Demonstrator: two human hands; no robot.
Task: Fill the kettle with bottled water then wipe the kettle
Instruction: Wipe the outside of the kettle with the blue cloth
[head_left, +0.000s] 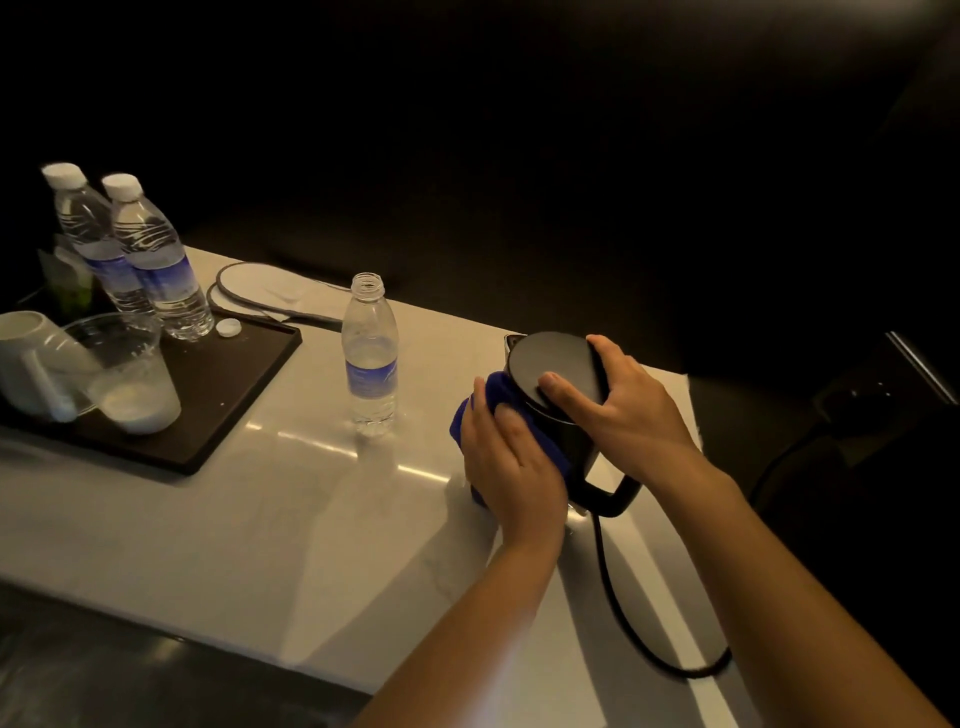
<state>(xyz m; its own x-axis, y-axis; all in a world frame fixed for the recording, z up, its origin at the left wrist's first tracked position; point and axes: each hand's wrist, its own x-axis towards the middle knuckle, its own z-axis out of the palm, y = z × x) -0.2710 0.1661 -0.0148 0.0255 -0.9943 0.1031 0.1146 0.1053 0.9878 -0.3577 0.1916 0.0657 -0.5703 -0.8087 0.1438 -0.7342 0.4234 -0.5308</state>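
A black kettle (550, 364) with its lid down stands on the pale counter at right of centre. My right hand (631, 410) rests on top of the lid, fingers spread over it. My left hand (511, 467) presses a blue cloth (498, 387) against the kettle's left side. An uncapped water bottle (370, 358), only partly full, stands upright on the counter to the left of the kettle. Its white cap (228, 328) lies on the dark tray.
A dark tray (223, 410) at left holds two sealed water bottles (156, 260), an upturned glass (124, 374) and a white mug (31, 358). The kettle's black cord (618, 618) loops over the counter towards the right edge. A flat white slipper (265, 291) lies behind the tray.
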